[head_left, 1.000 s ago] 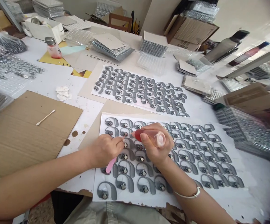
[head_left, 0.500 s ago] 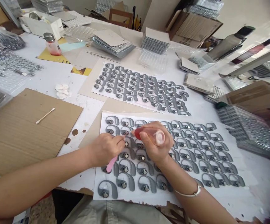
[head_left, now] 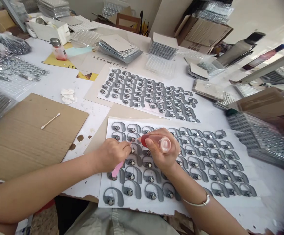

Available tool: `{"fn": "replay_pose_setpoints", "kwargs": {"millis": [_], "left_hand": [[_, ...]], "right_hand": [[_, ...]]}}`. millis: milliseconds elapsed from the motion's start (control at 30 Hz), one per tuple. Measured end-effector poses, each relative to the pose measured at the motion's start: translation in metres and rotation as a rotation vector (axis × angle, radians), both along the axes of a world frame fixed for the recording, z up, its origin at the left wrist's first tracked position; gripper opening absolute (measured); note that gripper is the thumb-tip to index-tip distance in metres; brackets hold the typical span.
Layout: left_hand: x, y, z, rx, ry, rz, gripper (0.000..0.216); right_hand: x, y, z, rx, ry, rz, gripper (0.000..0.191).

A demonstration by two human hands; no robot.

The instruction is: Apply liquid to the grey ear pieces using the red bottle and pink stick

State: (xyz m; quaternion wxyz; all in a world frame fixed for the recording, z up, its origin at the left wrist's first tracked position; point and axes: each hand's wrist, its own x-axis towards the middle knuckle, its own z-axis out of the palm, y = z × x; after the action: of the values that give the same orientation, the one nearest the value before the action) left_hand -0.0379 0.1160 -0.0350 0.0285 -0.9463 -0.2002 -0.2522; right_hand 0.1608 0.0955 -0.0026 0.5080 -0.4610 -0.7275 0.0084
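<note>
My left hand is closed around a slim pink tool that looks like tweezers; its flat end sticks out below my fist and its thin tip shows past my fingers. My right hand grips a small clear squeeze bottle with red liquid in it, tilted so its nozzle points left toward that tip. Both meet just above a grey ear-hook earphone part in the second row. Rows of the same parts lie on a white sheet. My hands hide some of them.
Behind stands a second sheet of ear-hook parts. On the left are a cardboard piece with a cotton swab, a crumpled tissue and a pink-liquid jar. Stacked trays stand at the back, more trays at right.
The view has shifted slightly. Both hands keep nearly the same place over the sheet, still holding the pink tool and the bottle.
</note>
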Motion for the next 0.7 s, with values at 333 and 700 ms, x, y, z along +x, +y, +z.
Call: {"fn": "replay_pose_setpoints", "kwargs": {"millis": [333,700], "left_hand": [[-0.001,0.006,0.0,-0.25,-0.142,0.014,0.015],[-0.004,0.015,0.009,-0.426,-0.305,-0.069,0.012]], "right_hand": [[0.001,-0.002,0.001,-0.014,-0.017,0.022,0.009],[0.002,-0.002,-0.003,-0.055,0.025,0.027,0.009]]}}
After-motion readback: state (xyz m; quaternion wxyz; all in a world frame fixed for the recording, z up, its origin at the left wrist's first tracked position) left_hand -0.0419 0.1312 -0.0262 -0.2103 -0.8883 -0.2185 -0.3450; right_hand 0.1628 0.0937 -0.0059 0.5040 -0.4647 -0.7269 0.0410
